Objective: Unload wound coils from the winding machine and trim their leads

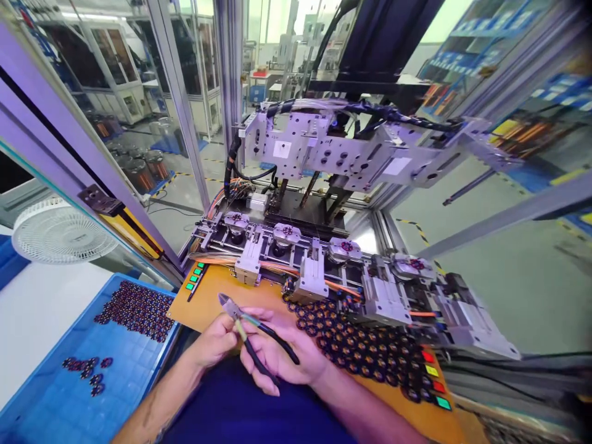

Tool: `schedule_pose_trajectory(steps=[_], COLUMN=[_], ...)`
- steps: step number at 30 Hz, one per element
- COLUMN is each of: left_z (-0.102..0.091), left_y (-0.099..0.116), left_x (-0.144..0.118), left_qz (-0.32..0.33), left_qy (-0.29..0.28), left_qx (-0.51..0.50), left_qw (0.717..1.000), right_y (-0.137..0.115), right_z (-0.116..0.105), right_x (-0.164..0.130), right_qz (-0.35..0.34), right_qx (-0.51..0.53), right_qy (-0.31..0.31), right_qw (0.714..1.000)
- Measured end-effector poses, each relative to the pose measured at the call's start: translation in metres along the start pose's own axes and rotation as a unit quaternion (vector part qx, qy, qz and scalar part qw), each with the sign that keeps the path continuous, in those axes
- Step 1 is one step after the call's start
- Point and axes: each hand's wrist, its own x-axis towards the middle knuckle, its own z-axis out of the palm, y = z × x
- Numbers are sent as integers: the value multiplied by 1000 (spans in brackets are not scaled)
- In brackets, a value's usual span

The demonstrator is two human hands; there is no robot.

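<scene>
Right hand (282,357) gripped black-handled flush cutters (252,339) closed-fisted; left hand (215,339) pinched small part, too hidden to identify, at cutter jaws over orange counter (208,305). Risk: blade nicking fingertips, dark ring-shaped coils (361,345) nearby scattering.

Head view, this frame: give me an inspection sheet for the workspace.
Surface: orange bench top, bare near its front left corner.
Job's things: black-handled cutters, tip pointing up and left; a heap of small dark ring-shaped parts on the bench.
Clutter: blue tray at left with two groups of the same rings.
Hands: right hand grips the cutter handles; left hand pinches something at the cutters' joint, too small to tell.
Cables: orange wires along the fixture row; black cable bundle rising to the machine head.
Surroundings: machine with four round fixtures, green buttons, white fan, glass enclosure panels.
</scene>
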Motion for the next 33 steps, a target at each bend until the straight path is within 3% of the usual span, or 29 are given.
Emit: schedule_pose_trajectory(steps=[3, 8, 11, 14, 17, 20, 25, 33], left_z=[-9, -23, -28, -31, -34, -35, -36, -36], left_y=[-28, -87, -111, -120, -121, -121, -123, -121], left_x=[-3, -1, 3, 3, 3, 4, 5, 6], left_qz=[13, 49, 77, 108, 137, 153, 161, 158], left_qy=[60, 177, 192, 187, 179, 177, 179, 177], left_qx=[124, 317, 387, 433, 459, 472, 474, 473], left_qw=[990, 931, 899, 875, 859, 850, 847, 849], right_y=[-38, -147, -204, -241, -258, -263, -262, -263], right_z=[-6, -12, -12, -10, -11, -16, -26, -36], right_x=[-2, 18, 50, 89, 126, 154, 176, 175], right_qz=[-40, -50, -4, 104, 235, 310, 373, 405], right_qx=[-28, -171, -294, -383, -422, -433, -436, -444], right_qy=[44, 104, 152, 196, 233, 253, 261, 265], right_qw=[998, 979, 943, 897, 844, 808, 776, 754])
